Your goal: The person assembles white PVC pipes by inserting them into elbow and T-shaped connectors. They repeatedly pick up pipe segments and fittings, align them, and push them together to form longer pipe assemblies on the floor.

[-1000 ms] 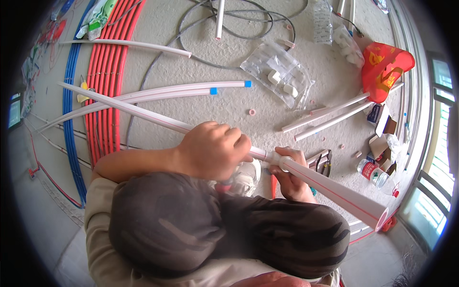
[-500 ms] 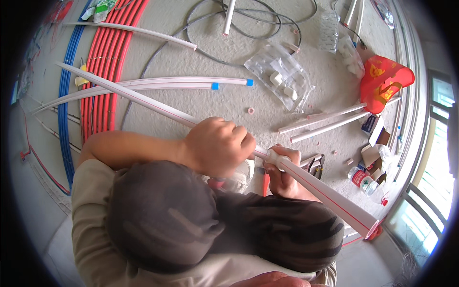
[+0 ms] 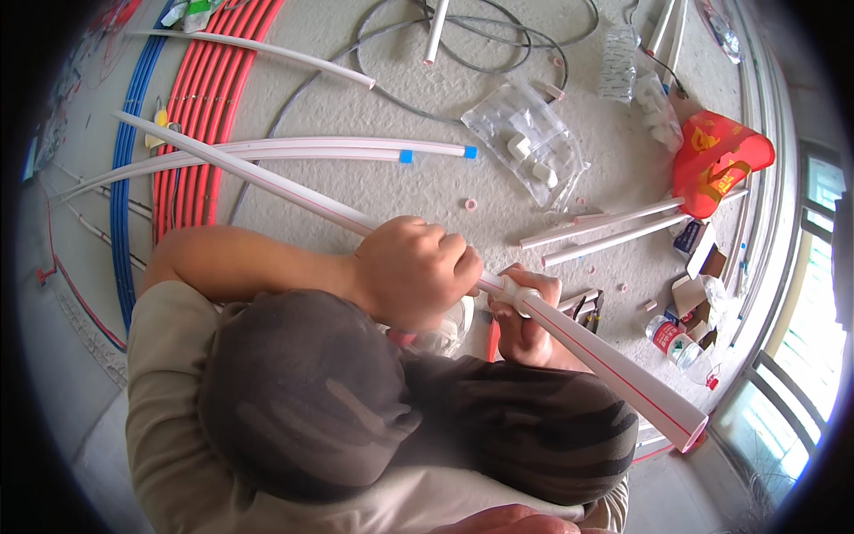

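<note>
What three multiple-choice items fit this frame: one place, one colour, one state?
1. Where does the red bag lie?
A. On the blue floor pipes at the left
B. On the floor at the upper right
C. Under the held pipe's near end

2. What colour are the end caps on the two white pipes lying side by side?
A. Green
B. Yellow
C. Blue

3. How is the left hand?
A. Closed round the long white pipe
B. Flat on the floor
C. Open in the air

Key:
1 B: the red bag sits by the pipe offcuts at the upper right.
2 C: the end caps are both blue.
3 A: the left hand wraps the long white pipe, while the right hand grips the white fitting on it.
</note>
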Tool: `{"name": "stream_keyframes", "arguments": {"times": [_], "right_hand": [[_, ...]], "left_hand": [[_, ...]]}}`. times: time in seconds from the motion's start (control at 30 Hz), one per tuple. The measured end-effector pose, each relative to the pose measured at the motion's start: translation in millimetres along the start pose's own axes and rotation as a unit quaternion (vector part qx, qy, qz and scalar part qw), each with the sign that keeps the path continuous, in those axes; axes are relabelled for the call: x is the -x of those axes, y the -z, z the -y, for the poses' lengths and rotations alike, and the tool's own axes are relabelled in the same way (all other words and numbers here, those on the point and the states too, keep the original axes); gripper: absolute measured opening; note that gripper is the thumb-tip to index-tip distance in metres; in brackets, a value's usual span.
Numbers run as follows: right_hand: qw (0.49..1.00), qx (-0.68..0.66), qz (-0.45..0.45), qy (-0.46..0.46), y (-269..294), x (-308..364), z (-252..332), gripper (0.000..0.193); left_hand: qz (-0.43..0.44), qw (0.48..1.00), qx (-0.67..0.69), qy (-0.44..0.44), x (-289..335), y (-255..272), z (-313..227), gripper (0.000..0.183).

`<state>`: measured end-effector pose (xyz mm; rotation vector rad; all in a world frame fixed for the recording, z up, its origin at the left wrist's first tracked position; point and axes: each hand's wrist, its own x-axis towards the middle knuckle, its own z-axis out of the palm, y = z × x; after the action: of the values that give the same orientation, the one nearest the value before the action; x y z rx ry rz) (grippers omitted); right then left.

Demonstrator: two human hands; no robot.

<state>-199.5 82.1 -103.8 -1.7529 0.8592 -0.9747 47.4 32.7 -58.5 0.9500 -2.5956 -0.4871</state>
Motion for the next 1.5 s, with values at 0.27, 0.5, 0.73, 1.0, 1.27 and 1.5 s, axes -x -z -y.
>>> {"name": "stream_keyframes", "arguments": {"times": [0.27, 0.5, 0.73, 1.0, 1.27, 1.5], "right_hand": [[0.999, -0.014, 0.027, 0.042, 4, -6, 1, 0.026], [0.998, -0.010, -0.016, 0.056, -6, -3, 0, 0.030], [0.990, -0.059, -0.117, 0.046, 0, -35, -1, 0.039], [0.937, -0.189, -0.214, 0.198, 16, -115, 31, 0.028], [0.960, -0.144, -0.153, 0.183, -4, -90, 29, 0.034], [0.965, -0.095, -0.121, 0.210, -6, -70, 31, 0.044]], "left_hand": [[-0.017, 1.000, -0.014, -0.015, 1, -1, -1, 0.024], [-0.010, 0.999, -0.031, -0.017, 1, 1, -4, 0.023], [-0.033, 0.989, -0.130, -0.054, -46, 48, 2, 0.021], [-0.599, 0.782, -0.034, -0.166, -16, 123, 63, 0.072], [-0.159, 0.554, 0.803, -0.152, -80, 114, 33, 0.052], [-0.177, 0.536, 0.807, -0.175, -73, 99, 13, 0.054]]}}
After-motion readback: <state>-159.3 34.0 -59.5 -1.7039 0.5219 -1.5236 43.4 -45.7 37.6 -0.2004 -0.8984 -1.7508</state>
